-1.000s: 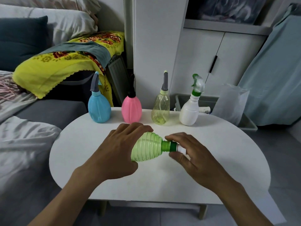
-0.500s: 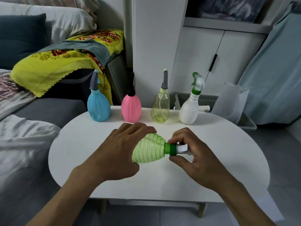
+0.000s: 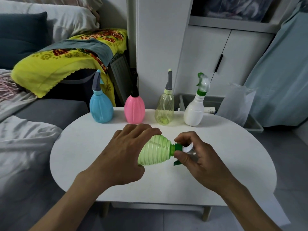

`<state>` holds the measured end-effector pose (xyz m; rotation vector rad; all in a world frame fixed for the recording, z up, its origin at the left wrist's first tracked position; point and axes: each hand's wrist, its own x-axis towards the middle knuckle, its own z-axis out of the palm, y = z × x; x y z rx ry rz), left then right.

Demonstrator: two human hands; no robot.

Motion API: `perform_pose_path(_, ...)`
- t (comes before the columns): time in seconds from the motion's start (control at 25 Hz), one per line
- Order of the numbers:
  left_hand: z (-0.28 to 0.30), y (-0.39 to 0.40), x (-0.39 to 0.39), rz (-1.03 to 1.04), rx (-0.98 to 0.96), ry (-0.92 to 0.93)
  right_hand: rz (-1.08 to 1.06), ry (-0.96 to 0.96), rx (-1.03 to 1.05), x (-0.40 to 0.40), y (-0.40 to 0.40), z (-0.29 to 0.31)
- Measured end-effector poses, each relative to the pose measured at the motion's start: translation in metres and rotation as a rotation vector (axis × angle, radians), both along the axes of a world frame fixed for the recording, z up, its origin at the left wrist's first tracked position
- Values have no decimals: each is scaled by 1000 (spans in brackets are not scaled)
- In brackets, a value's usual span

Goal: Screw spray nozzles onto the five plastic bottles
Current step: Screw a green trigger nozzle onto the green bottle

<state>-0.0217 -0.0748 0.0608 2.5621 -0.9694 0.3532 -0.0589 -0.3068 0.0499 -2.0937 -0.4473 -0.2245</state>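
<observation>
A ribbed green bottle (image 3: 154,151) is held on its side just above the white oval desk (image 3: 233,160), its neck pointing to the person's right. The body of the green bottle is wrapped by the left hand (image 3: 123,155), whose grip is curled over the top of it, fingers (image 3: 145,129) draped across the ribs and the thumb tucked beneath.

At the neck of the green bottle, a spray nozzle (image 3: 182,148) with a dark green collar and a white trigger piece is pinched by the right hand (image 3: 200,157); its grip is pressed together on the collar, the thumb below and the forefinger above. A small green part of the nozzle shows just below the thumb. Whether the collar is fully seated on the neck cannot be told.

Beyond the green bottle, along the far edge of the desk, four bottles are stood upright in a row, each already topped with a nozzle: a blue bottle (image 3: 101,109) farthest to the left, then a pink bottle (image 3: 134,110), a clear yellowish bottle (image 3: 164,109), and a white bottle (image 3: 195,110) with a green and white trigger head. These are set apart from one another and are untouched by either hand.

Behind the row, a grey bin (image 3: 185,101) is seen on the floor.
</observation>
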Motion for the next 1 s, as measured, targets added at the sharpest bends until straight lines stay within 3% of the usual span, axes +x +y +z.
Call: perform_pose_path(1.0,2,-3,-1,28,14,-64,-45,14,46,3,3,-2)
